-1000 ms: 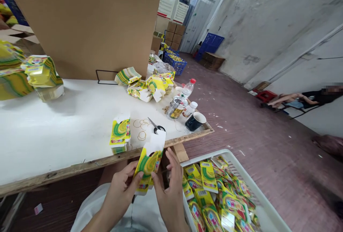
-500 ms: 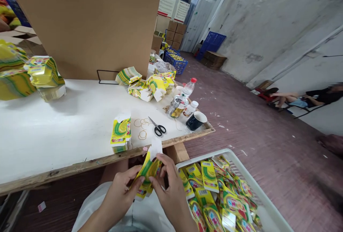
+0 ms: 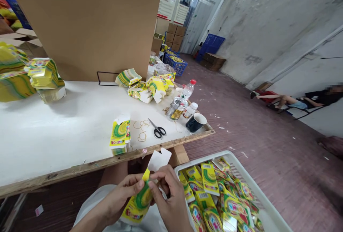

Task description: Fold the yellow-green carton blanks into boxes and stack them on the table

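Observation:
Over my lap, below the table edge, both hands hold one small yellow-and-green carton (image 3: 139, 200). My left hand (image 3: 122, 198) grips its left side with the thumb on the front. My right hand (image 3: 167, 198) pinches its upper edge just under the white top flap, which sticks up open. A folded carton of the same kind (image 3: 120, 134) stands on the white table (image 3: 66, 128) near the front edge. At my right, a white crate (image 3: 268, 214) holds several yellow packets (image 3: 214, 196).
Rubber bands (image 3: 142, 126) and black scissors (image 3: 157, 129) lie near the table's front edge. A dark mug (image 3: 196, 122), a jar (image 3: 176, 107) and bottles stand at its right end. Flat carton stacks (image 3: 32, 76) sit at the left, a cardboard wall (image 3: 85, 21) behind. A person sits far right.
The carton has dropped lower toward my lap and tilted to the left, its white flap now standing open. Both hands moved down with it.

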A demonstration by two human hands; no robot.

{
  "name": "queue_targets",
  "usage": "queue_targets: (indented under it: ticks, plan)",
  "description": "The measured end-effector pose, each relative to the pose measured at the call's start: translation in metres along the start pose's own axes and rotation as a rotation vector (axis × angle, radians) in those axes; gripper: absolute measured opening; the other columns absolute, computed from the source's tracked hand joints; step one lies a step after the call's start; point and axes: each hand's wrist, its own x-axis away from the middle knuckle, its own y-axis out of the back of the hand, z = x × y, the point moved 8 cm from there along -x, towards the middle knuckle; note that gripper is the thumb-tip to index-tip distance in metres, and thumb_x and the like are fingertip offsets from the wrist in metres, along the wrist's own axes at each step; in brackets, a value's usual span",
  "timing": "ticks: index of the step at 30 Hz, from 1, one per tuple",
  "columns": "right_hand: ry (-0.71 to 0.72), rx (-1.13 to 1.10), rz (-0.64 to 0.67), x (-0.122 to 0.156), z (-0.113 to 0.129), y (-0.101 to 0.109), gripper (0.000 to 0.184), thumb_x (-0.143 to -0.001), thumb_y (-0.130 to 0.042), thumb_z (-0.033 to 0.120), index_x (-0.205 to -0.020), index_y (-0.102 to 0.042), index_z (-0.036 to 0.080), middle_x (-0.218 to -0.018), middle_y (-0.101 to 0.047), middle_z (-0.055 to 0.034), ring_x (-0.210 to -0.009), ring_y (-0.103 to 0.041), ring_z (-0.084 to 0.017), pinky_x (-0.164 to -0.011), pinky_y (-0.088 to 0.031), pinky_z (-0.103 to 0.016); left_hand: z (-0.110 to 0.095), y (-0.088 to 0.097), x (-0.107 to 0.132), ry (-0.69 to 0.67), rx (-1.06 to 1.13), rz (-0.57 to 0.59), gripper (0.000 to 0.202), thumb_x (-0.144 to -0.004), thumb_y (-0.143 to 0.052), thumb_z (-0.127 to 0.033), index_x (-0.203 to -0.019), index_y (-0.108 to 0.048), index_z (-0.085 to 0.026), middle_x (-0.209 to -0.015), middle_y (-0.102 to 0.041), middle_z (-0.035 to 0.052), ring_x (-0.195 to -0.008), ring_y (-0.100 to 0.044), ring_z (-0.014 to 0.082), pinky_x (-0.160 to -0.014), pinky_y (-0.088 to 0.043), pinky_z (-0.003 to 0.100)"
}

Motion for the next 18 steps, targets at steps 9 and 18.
queue_targets:
  ticks: [9, 18]
  plan:
    - [-0.101, 0.013, -0.109, 0.014, -0.032, -0.005, 0.022, -0.096, -0.059, 0.033, -0.113, -0.071, 0.025, -0.109, -0.068, -0.0087, -0.094, -0.064, -0.023, -0.079, -0.053, -0.030, -0.017, 0.005, -0.011, -0.251, -0.163, -0.129, 0.047, -0.066, -0.085, -0.056, -0.082, -0.075, -0.013, -0.063, -0.070, 0.0013, -0.060, -0.062, 0.0151, -0.060, -0.049, 0.022]
    - [-0.312, -0.223, -0.088, 0.008, -0.054, 0.004, 0.034, -0.092, -0.065, 0.044, -0.116, -0.062, 0.021, -0.089, -0.071, -0.0050, -0.075, -0.065, -0.020, -0.068, -0.054, -0.028, -0.031, 0.004, -0.003, -0.411, -0.527, -0.099, 0.065, -0.091, -0.065, -0.041, -0.146, -0.034, -0.025, -0.100, -0.075, 0.0081, -0.088, -0.071, 0.0219, -0.084, -0.055, 0.033]
